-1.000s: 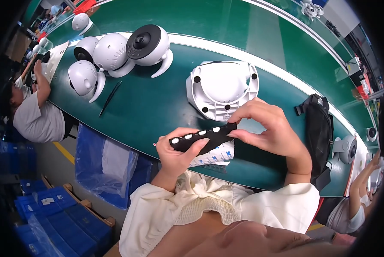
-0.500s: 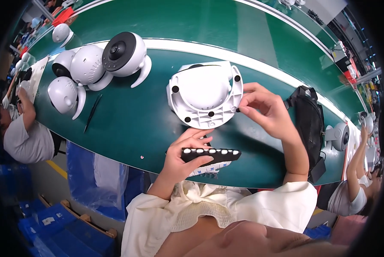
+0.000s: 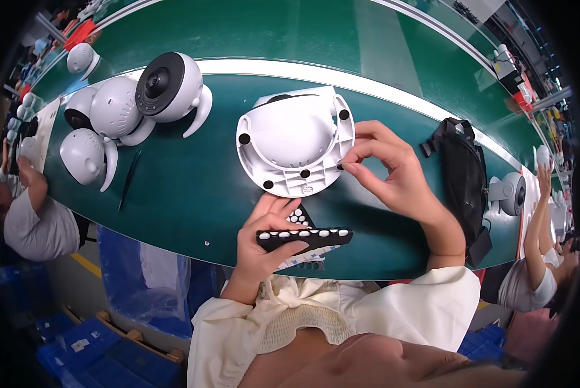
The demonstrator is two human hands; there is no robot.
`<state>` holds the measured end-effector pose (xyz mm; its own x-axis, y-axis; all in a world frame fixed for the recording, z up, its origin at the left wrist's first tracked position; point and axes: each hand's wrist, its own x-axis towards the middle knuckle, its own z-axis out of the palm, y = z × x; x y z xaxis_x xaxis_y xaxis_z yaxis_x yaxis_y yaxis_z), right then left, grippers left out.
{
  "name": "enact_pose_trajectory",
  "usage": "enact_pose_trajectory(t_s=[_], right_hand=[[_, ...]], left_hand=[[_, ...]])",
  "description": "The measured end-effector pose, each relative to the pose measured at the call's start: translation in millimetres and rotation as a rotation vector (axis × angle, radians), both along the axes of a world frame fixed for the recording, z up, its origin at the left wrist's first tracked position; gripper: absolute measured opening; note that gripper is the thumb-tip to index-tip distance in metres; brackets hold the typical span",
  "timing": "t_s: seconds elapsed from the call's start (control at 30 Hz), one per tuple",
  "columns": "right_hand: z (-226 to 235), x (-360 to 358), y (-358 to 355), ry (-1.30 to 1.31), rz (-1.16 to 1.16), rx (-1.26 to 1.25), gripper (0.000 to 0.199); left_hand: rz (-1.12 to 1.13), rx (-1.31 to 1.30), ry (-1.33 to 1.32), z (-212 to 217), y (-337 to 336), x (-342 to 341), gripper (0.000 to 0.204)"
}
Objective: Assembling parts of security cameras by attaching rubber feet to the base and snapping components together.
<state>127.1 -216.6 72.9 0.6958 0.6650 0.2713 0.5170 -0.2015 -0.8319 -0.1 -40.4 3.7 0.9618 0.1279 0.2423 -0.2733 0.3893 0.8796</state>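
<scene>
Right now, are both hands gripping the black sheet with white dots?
No, only the left hand does; the right hand pinches a small black dot at the white device.

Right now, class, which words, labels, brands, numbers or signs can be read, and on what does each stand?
None reads clearly.
White sheet by the black strip: blue print, too small, partly covered.
White base: moulded mark, too small.
Blue stack, lower left: white label, too small.
</scene>
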Motion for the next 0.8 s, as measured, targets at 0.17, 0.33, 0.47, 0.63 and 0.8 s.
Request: enact_pose_trajectory(t_s=[0.17, 0.33, 0.47, 0.63, 0.8], right_hand=[[0.5, 0.3, 0.5, 0.000, 0.003, -0.007, 0.009], [1.5, -0.2, -0.4, -0.061, -0.001, -0.043, 0.011], [-2.7, -5.7, 0.2, -0.139, -0.042, -0.036, 0.014], [-21.1, -15.0, 2.8, -0.547, -0.122, -0.045, 0.020], [-9.5, -31.6, -0.9, -0.890, -0.058, -0.374, 0.040]], left_hand=[[0.015, -0.046, -0.002, -0.7, 0.5, 0.0, 0.020], [0.003, -0.065, -0.014, 1.9, -0.4, 0.9, 0.020], [0.005, -0.149, 0.020, -0.6, 2.8, 1.3, 0.019], [0.049, -0.272, 0.024, -4.0, 1.6, -1.7, 0.021], [0.028, -0.285, 0.001, -4.5, 3.6, -6.1, 0.021]])
